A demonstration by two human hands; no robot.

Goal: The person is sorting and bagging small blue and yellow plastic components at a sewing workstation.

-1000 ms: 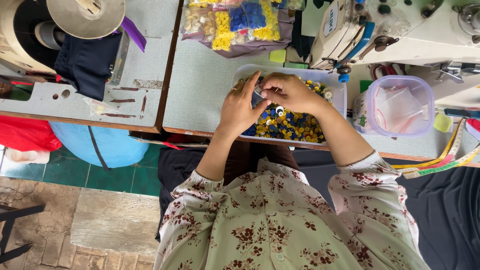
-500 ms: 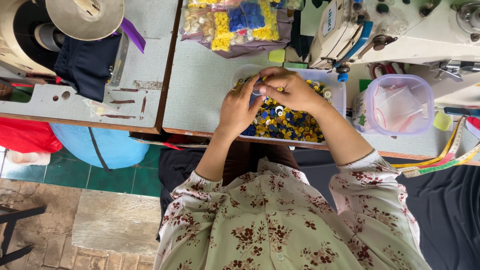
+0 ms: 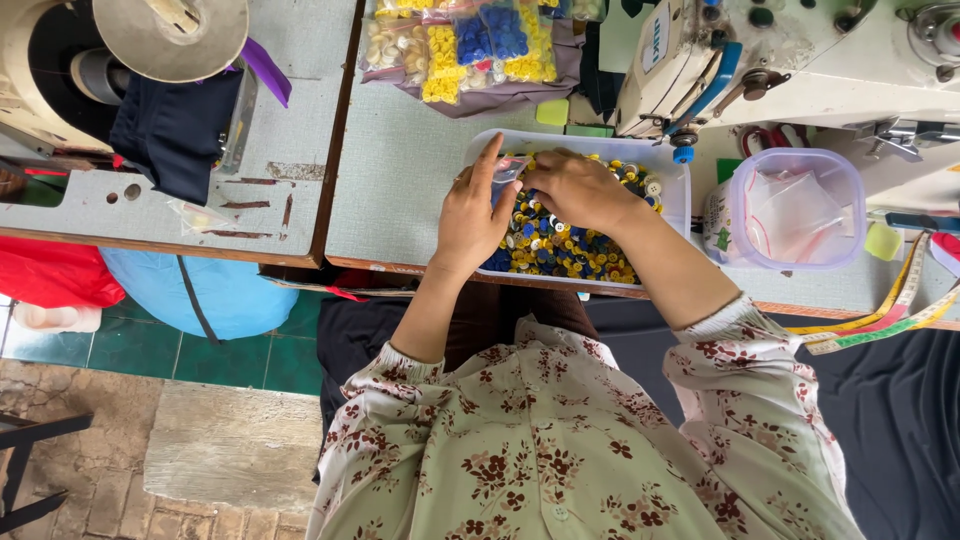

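Left of the white plastic tray [image 3: 676, 180], bare grey tabletop [image 3: 400, 190] leaves you room. Over the tray's blue and yellow buttons [image 3: 560, 245], your left hand [image 3: 472, 215] and right hand [image 3: 575, 190] pinch a small clear bag [image 3: 507, 170]. Bagged buttons [image 3: 470, 40] lie behind the tray; a lidded clear tub [image 3: 795, 208] stands right of it.

Packaging: button bags, one small bag, one label.
Clear bags of buttons [image 3: 470, 45] in cream, yellow and blue are lying at the bench's [image 3: 400, 170] far edge; small clear bag [image 3: 508, 170] is sitting between both hands; oval white label [image 3: 656, 40] is showing on sewing machine [image 3: 800, 50].
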